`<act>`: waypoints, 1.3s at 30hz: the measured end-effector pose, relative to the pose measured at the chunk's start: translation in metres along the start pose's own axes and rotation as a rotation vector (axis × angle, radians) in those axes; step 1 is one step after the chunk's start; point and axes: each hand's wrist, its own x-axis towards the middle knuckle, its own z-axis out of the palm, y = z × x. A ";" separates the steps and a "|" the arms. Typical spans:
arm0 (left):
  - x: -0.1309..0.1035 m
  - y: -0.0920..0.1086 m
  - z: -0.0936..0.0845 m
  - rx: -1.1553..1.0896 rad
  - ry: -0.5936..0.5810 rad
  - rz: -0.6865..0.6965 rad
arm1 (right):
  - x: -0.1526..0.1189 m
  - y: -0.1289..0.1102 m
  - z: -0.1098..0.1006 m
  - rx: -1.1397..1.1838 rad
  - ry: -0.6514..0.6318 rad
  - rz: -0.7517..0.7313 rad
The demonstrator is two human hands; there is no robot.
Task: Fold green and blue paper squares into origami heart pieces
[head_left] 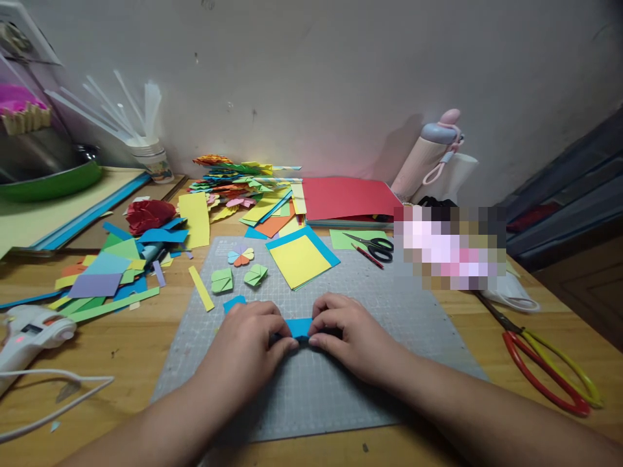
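Observation:
A strip of blue paper (298,327) is pinched between my two hands above the grey cutting mat (311,395). My left hand (250,337) grips its left end, thumb below and fingers on top. On the other end, my right hand (348,331) holds it the same way; the fingers cover much of the paper. Another blue piece (235,302) shows behind my left hand. Just beyond lie two folded green paper pieces (222,280), a multicoloured paper flower (241,255) and a stack of yellow and blue square sheets (300,259).
Black scissors (377,246) and a red pencil (368,257) lie at the mat's back right. Large red-and-yellow-handled scissors (545,370) rest at right. Paper scraps (104,272) and a white glue gun (34,331) occupy the left. A pink bottle (426,155) stands by the wall.

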 end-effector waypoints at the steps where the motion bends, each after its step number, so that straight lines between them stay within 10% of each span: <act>1: -0.001 0.001 0.000 0.036 0.021 0.002 | 0.000 -0.001 0.001 -0.003 0.009 0.004; 39: 0.006 0.012 0.002 0.369 0.035 -0.071 | 0.011 -0.006 0.012 -0.233 0.073 0.150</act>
